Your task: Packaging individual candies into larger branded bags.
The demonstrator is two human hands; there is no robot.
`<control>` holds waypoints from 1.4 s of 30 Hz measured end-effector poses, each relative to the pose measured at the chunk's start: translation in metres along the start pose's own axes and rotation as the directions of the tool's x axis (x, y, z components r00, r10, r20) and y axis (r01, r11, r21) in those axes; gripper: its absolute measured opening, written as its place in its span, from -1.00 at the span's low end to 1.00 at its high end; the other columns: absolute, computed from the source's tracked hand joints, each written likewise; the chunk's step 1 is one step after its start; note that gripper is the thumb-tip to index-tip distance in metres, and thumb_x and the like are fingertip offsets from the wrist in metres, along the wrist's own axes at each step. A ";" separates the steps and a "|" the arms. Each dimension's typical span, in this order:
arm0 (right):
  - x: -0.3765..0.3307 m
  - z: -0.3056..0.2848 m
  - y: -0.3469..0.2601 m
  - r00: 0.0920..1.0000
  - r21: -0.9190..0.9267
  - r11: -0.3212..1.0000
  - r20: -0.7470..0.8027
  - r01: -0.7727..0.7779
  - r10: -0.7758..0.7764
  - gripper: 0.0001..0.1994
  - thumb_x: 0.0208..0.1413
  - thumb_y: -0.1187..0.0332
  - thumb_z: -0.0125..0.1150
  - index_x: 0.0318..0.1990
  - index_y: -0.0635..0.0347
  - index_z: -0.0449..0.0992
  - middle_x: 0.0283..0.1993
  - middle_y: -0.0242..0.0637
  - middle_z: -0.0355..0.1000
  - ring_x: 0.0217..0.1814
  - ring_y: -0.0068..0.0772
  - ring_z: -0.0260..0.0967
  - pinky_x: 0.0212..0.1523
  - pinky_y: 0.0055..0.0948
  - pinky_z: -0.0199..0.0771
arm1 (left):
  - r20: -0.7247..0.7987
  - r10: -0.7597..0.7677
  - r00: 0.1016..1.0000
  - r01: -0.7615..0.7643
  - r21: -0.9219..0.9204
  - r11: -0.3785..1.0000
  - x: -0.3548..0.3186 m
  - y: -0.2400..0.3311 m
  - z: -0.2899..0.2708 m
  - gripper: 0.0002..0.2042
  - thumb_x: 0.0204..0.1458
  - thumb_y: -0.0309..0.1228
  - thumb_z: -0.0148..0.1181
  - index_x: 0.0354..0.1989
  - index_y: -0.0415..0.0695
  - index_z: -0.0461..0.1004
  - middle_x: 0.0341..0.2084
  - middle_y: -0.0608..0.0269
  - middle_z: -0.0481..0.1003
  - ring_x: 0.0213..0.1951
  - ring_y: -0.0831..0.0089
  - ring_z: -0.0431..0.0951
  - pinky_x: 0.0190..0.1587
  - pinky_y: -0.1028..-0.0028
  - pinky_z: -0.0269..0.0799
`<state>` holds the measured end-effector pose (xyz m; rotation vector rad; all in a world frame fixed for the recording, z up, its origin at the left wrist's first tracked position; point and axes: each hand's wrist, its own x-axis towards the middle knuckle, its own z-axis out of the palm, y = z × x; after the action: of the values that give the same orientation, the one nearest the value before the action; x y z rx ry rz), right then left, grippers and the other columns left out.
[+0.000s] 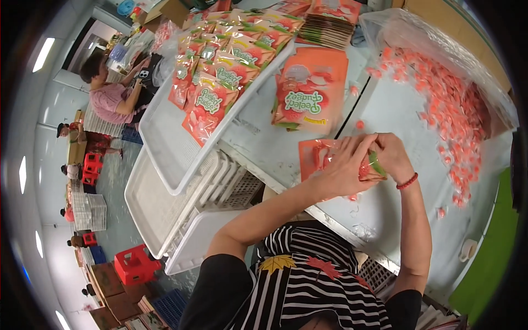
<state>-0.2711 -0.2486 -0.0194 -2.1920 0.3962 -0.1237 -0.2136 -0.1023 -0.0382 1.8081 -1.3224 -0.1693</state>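
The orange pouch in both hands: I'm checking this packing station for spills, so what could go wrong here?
1. The orange pouch is held over the table edge; candies could drop to the floor.
2. Loose pink candies lie near the right hand; an elbow might scatter them.
3. The tray of filled pouches overhangs its stack and may tip.

I see an orange-red pouch [330, 159] at centre in my hands; a stack of flat orange pouches [308, 93] at twelve o'clock from it; rows of filled pouches [220, 71] on the white tray [165, 148] at ten o'clock
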 end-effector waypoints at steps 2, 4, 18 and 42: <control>0.003 -0.006 -0.014 0.990 -0.028 0.999 -0.135 -0.039 0.035 -0.72 0.04 0.25 0.02 -0.42 0.34 0.51 -0.51 0.05 0.42 -0.52 -0.10 0.39 -0.43 -0.29 0.35 | -0.006 -0.035 0.999 0.035 -0.028 0.999 0.000 -0.002 -0.004 -0.06 -0.30 -0.23 0.45 0.27 -0.13 -0.01 0.15 -0.02 0.18 0.15 0.02 0.20 0.19 0.12 0.13; 0.006 -0.001 -0.011 0.985 0.171 0.983 -0.143 -0.069 0.094 -0.74 0.08 0.30 -0.04 -0.45 0.34 0.46 -0.58 -0.11 0.39 -0.56 -0.42 0.32 -0.46 -0.41 0.32 | -0.028 -0.021 0.999 0.020 -0.027 0.999 0.002 -0.003 -0.009 -0.04 -0.31 -0.24 0.46 0.28 -0.16 -0.04 0.17 -0.04 0.15 0.19 0.01 0.17 0.22 0.12 0.09; -0.033 -0.010 -0.058 0.659 -0.021 0.876 -0.651 0.481 -0.377 -0.72 0.27 0.28 -0.16 -0.11 0.30 0.41 -0.14 -0.09 0.42 -0.07 -0.25 0.36 0.06 -0.38 0.27 | -0.323 -0.145 0.935 0.028 -0.341 0.940 0.007 -0.001 -0.024 -0.04 -0.33 -0.41 0.46 0.26 -0.23 -0.06 0.11 -0.05 0.18 0.16 0.08 0.20 0.19 0.19 0.13; -0.016 0.071 0.050 0.766 -0.425 0.902 -0.554 0.075 -0.325 -0.87 -0.12 0.38 0.22 -0.58 0.16 0.43 -0.57 -0.28 0.27 -0.49 -0.27 0.32 -0.58 -0.36 0.31 | -0.223 0.063 0.973 0.006 0.299 0.954 -0.011 -0.026 -0.041 -0.08 -0.38 -0.24 0.49 0.21 -0.21 0.10 0.04 -0.05 0.26 0.04 -0.04 0.25 0.13 0.03 0.13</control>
<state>-0.2817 -0.2178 -0.1017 -2.5406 0.5747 -0.9873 -0.1767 -0.0691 -0.0346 1.9874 -1.2562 0.2647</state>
